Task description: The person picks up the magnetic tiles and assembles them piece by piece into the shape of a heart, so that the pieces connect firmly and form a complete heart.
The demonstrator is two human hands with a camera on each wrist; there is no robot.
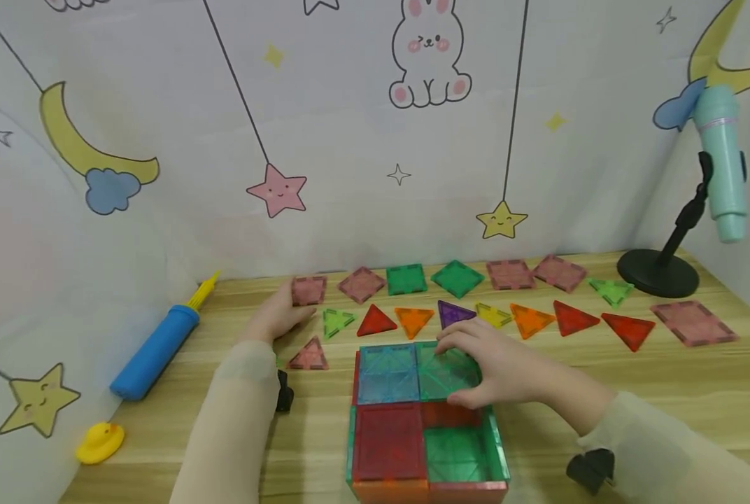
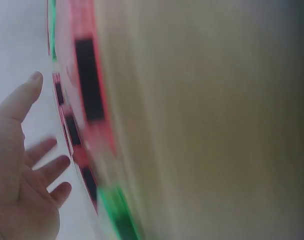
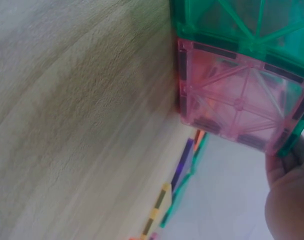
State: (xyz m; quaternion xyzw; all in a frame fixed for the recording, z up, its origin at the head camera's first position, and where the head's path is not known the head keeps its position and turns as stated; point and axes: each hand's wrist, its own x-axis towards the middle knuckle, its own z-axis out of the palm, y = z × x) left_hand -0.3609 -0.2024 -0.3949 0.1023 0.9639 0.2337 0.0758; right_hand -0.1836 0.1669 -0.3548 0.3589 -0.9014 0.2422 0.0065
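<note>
A box of see-through magnetic tiles [image 1: 390, 490] stands in the middle front of the table. On its top lie a blue square tile [image 1: 387, 374] and a red square tile [image 1: 390, 442]; the front right quarter is uncovered. My right hand [image 1: 497, 364] holds a green square tile [image 1: 446, 374] at the back right of the top, thumb at its near edge and fingers over the far side. My left hand [image 1: 278, 315] is by a pink square tile [image 1: 310, 290] at the back left. In the left wrist view its fingers [image 2: 54, 169] are spread, with nothing gripped.
Behind the box runs a row of square tiles [image 1: 406, 279] and a row of triangle tiles [image 1: 414, 320]. A larger pink tile [image 1: 695, 323] and a microphone on a stand [image 1: 658, 273] are at right. A blue pump [image 1: 154, 353] and yellow duck [image 1: 101, 442] lie left.
</note>
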